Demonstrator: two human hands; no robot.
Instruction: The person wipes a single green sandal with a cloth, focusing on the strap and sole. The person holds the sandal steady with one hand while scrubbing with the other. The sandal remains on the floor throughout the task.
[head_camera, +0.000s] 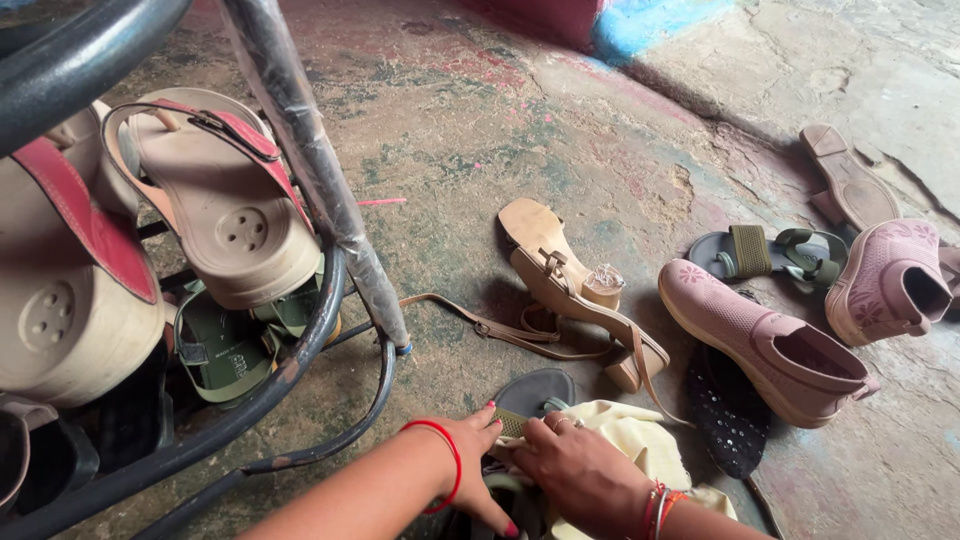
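The dark flat sandal lay on the concrete floor just right of the black metal shoe rack, its toe end poking out above both hands. The left hand rested on its olive strap, fingers curled narrow against it; whether they pinched the strap could not be told. The right hand pressed down beside it, fingers bent over the sandal's edge and a pale yellow cloth. The hands and cloth hid the sandal's rear half, and the frame's bottom cut off what lay beneath. Farther right of the rack sat tan heeled sandals and a pink shoe.
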